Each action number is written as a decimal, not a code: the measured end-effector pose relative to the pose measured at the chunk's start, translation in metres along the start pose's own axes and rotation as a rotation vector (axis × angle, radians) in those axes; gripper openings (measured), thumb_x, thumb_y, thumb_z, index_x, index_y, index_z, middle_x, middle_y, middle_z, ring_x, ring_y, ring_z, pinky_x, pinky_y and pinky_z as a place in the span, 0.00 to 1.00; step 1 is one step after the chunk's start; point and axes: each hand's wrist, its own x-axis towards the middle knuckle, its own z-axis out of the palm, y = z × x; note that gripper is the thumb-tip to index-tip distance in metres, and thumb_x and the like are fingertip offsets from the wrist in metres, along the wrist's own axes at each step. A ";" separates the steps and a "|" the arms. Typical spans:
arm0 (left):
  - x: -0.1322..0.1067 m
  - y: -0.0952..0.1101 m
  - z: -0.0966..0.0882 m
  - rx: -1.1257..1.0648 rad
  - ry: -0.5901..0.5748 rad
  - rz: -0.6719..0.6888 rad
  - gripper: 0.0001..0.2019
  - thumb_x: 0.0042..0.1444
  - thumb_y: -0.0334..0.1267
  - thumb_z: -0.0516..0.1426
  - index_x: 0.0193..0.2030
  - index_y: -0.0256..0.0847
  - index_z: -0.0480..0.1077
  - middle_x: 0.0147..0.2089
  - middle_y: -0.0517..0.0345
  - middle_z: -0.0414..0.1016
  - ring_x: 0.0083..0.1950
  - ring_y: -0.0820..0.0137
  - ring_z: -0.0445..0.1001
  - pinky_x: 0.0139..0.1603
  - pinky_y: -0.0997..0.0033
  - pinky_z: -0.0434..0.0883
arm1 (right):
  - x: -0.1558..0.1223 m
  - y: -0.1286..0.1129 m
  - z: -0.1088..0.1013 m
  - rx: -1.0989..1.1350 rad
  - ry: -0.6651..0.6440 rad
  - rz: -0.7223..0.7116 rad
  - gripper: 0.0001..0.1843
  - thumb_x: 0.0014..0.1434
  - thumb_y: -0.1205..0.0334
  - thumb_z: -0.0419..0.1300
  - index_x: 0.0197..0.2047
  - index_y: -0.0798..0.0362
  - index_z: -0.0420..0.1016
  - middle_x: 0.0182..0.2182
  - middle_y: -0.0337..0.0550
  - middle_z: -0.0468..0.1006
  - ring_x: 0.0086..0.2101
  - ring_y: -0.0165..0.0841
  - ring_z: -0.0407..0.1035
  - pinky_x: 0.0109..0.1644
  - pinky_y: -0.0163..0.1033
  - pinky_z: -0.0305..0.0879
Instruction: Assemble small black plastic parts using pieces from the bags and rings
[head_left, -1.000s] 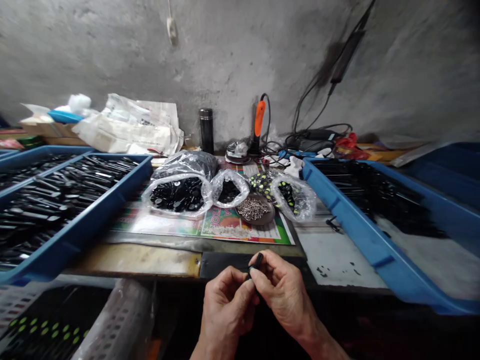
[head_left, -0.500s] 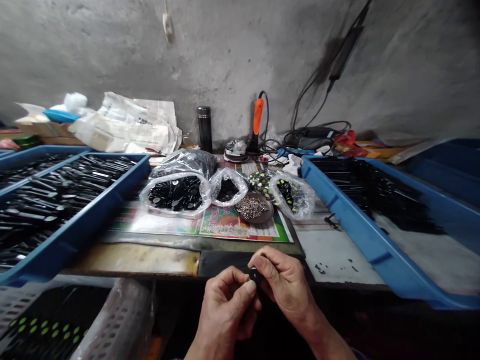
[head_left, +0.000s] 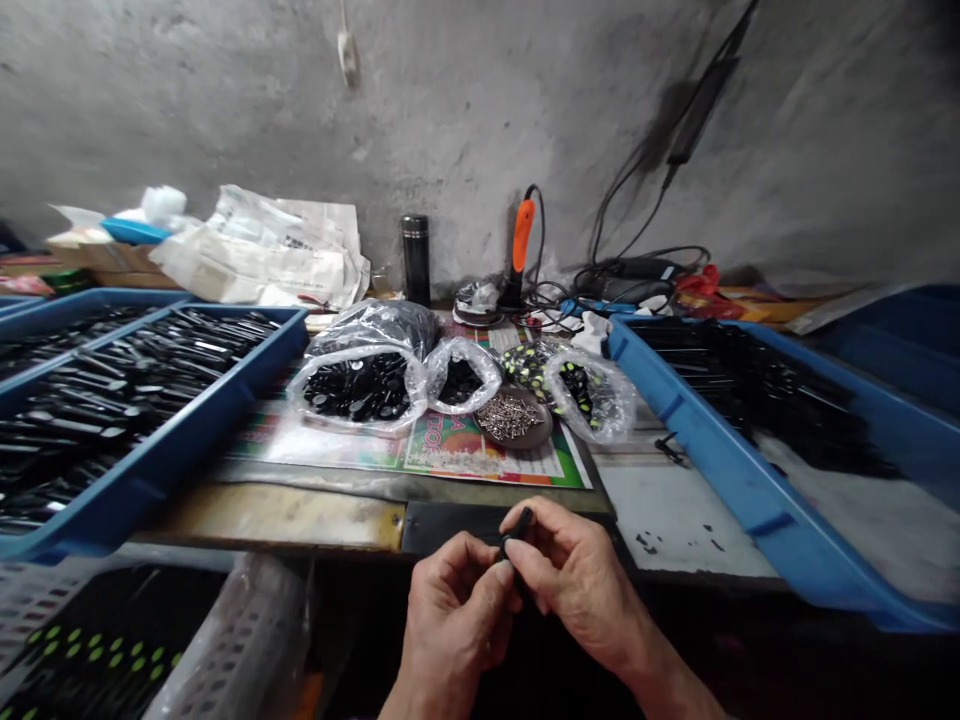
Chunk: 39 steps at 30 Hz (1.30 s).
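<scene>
Between both hands, just off the front edge of the bench, is a small black plastic part (head_left: 523, 521), mostly covered by fingers. My left hand (head_left: 456, 618) pinches its lower end with thumb and forefinger. Higher up, the thumb and fingers of my right hand (head_left: 576, 572) are closed on the same part, whose short black end sticks up past them. Beyond the hands lies a round dish (head_left: 541, 432) heaped with small metal screws (head_left: 508, 415). Around it are open plastic bags: one of black round pieces (head_left: 358, 388), a smaller one (head_left: 459, 383), and one of black-and-yellow pieces (head_left: 576, 392).
A blue tray (head_left: 247, 400) full of long black parts stands at left, another blue tray (head_left: 720, 480) at right. An orange-handled tool (head_left: 523, 238) and a black flask (head_left: 415, 260) stand by the wall. A white basket (head_left: 225, 655) sits below the bench at left.
The black part has turned in my fingers, so its end now points up. My right thumb has shifted lower on it. The view has swung slightly left.
</scene>
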 end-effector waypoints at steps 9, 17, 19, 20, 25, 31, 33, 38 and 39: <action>0.001 0.002 -0.001 -0.017 -0.031 0.002 0.25 0.42 0.55 0.71 0.28 0.36 0.68 0.20 0.62 0.72 0.14 0.84 0.58 0.13 0.85 0.52 | 0.000 0.000 -0.001 0.024 -0.026 0.037 0.12 0.58 0.55 0.59 0.41 0.55 0.71 0.20 0.32 0.68 0.18 0.23 0.57 0.20 0.27 0.54; 0.002 -0.001 0.001 -0.027 -0.020 0.005 0.26 0.40 0.56 0.72 0.27 0.37 0.66 0.17 0.68 0.67 0.13 0.85 0.57 0.13 0.85 0.53 | -0.001 0.005 0.005 -0.095 0.101 -0.040 0.07 0.58 0.59 0.58 0.36 0.54 0.69 0.22 0.33 0.67 0.20 0.24 0.61 0.20 0.27 0.56; 0.002 0.000 0.000 -0.026 -0.025 -0.005 0.25 0.41 0.55 0.71 0.27 0.37 0.66 0.18 0.66 0.69 0.14 0.85 0.57 0.13 0.85 0.53 | 0.000 0.005 0.004 -0.063 0.051 -0.015 0.09 0.59 0.58 0.58 0.37 0.55 0.70 0.22 0.33 0.67 0.19 0.24 0.60 0.20 0.27 0.56; 0.002 0.000 0.000 -0.024 -0.028 -0.009 0.25 0.42 0.55 0.71 0.28 0.37 0.66 0.19 0.65 0.71 0.14 0.85 0.57 0.13 0.85 0.53 | 0.000 0.005 0.002 -0.038 0.022 -0.007 0.10 0.59 0.56 0.59 0.38 0.55 0.70 0.22 0.33 0.67 0.19 0.23 0.59 0.20 0.26 0.55; 0.002 -0.001 -0.003 0.011 -0.058 -0.001 0.24 0.45 0.55 0.70 0.31 0.38 0.67 0.21 0.63 0.73 0.13 0.84 0.59 0.12 0.85 0.54 | 0.003 0.005 -0.011 0.051 0.001 -0.062 0.18 0.64 0.47 0.60 0.41 0.56 0.73 0.20 0.31 0.64 0.17 0.21 0.56 0.19 0.25 0.52; 0.001 -0.001 -0.004 0.220 -0.095 0.121 0.19 0.55 0.51 0.64 0.42 0.37 0.70 0.26 0.61 0.74 0.18 0.79 0.66 0.16 0.82 0.62 | 0.003 0.006 -0.014 0.046 0.035 -0.094 0.20 0.65 0.46 0.59 0.35 0.56 0.73 0.18 0.32 0.64 0.17 0.22 0.55 0.19 0.26 0.50; 0.000 -0.001 -0.002 0.327 -0.053 0.282 0.13 0.58 0.46 0.62 0.45 0.39 0.72 0.28 0.61 0.75 0.23 0.76 0.70 0.22 0.80 0.67 | 0.002 0.005 -0.012 0.026 0.073 -0.115 0.20 0.65 0.45 0.59 0.33 0.55 0.72 0.18 0.32 0.64 0.16 0.22 0.55 0.19 0.27 0.50; 0.003 -0.010 0.003 0.541 0.084 0.735 0.10 0.59 0.32 0.59 0.46 0.46 0.76 0.40 0.58 0.81 0.40 0.69 0.79 0.44 0.77 0.72 | 0.001 0.002 -0.011 -0.092 0.152 -0.163 0.20 0.64 0.47 0.58 0.31 0.55 0.71 0.18 0.32 0.62 0.18 0.24 0.55 0.20 0.28 0.52; 0.004 -0.012 0.003 0.566 0.096 0.789 0.11 0.59 0.30 0.59 0.46 0.47 0.76 0.41 0.58 0.82 0.42 0.69 0.80 0.45 0.78 0.72 | 0.002 0.002 -0.011 -0.116 0.174 -0.174 0.19 0.64 0.47 0.58 0.30 0.55 0.71 0.18 0.32 0.61 0.18 0.24 0.55 0.20 0.28 0.52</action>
